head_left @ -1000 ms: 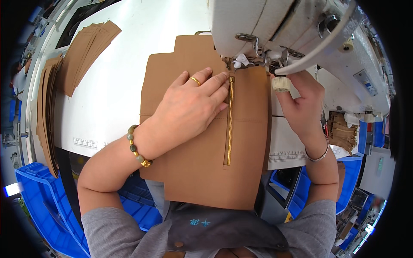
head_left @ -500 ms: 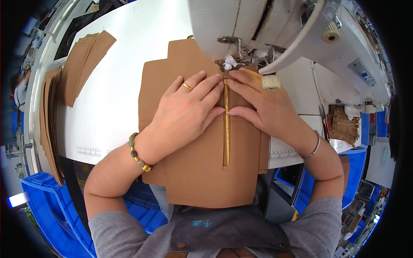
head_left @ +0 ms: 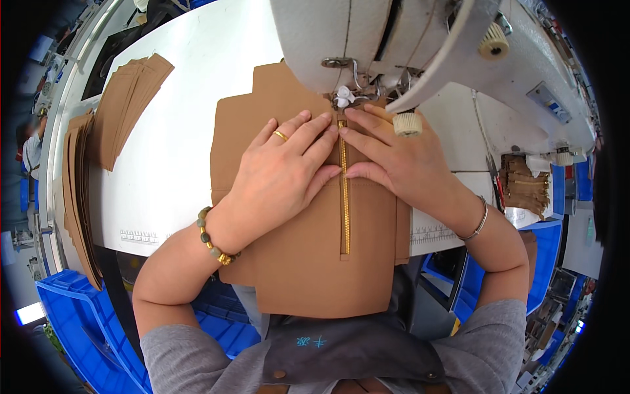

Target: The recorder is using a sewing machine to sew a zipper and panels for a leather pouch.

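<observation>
A flat brown panel (head_left: 315, 276), leather-like, lies on the white table and hangs over its front edge. A gold-toothed zipper (head_left: 346, 217) runs lengthwise in a narrow slot in it. My left hand (head_left: 282, 154) rests flat on the panel left of the zipper, fingers stretched out. Across the zipper, my right hand (head_left: 400, 151) presses down with its fingers spread. Both thumbs point at the zipper from either side. Just beyond my fingertips, the far end of the zipper reaches the presser-foot area of a white sewing machine (head_left: 315, 39); the foot itself is largely hidden.
Brown cut pieces lie in a fanned stack (head_left: 128, 108) at the left, beside another stack (head_left: 77, 190). At right are small brown zipper pieces (head_left: 525, 184). Blue bins (head_left: 85, 328) stand below the table on both sides. The machine's arm overhangs the right.
My hands keep the same flat pose on the panel. The whole view has shifted slightly; the panel and hands show hardly any movement relative to each other.
</observation>
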Tool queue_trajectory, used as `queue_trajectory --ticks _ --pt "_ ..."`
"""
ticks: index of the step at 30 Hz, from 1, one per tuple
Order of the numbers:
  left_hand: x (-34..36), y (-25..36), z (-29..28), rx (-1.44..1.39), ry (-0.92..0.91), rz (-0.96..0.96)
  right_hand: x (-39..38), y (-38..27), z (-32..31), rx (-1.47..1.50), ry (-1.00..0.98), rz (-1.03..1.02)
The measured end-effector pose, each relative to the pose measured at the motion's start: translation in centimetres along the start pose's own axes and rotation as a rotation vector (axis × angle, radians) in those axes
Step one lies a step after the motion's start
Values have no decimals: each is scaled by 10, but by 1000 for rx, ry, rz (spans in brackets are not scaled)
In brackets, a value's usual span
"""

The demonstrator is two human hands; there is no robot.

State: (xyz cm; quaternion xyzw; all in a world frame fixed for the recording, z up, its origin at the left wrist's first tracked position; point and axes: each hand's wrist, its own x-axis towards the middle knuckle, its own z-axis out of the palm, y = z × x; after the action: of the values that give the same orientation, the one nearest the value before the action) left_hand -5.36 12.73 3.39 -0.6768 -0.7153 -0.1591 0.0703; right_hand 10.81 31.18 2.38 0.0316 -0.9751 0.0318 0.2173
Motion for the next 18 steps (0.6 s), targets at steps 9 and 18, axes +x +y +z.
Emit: queue_trajectory --ticks 9,18 --pt "1 0 -1 -9 8 3 1 1 -1 4 -17 4" --pt "3 3 1 11 18 -14 1 6 0 0 -18 4"
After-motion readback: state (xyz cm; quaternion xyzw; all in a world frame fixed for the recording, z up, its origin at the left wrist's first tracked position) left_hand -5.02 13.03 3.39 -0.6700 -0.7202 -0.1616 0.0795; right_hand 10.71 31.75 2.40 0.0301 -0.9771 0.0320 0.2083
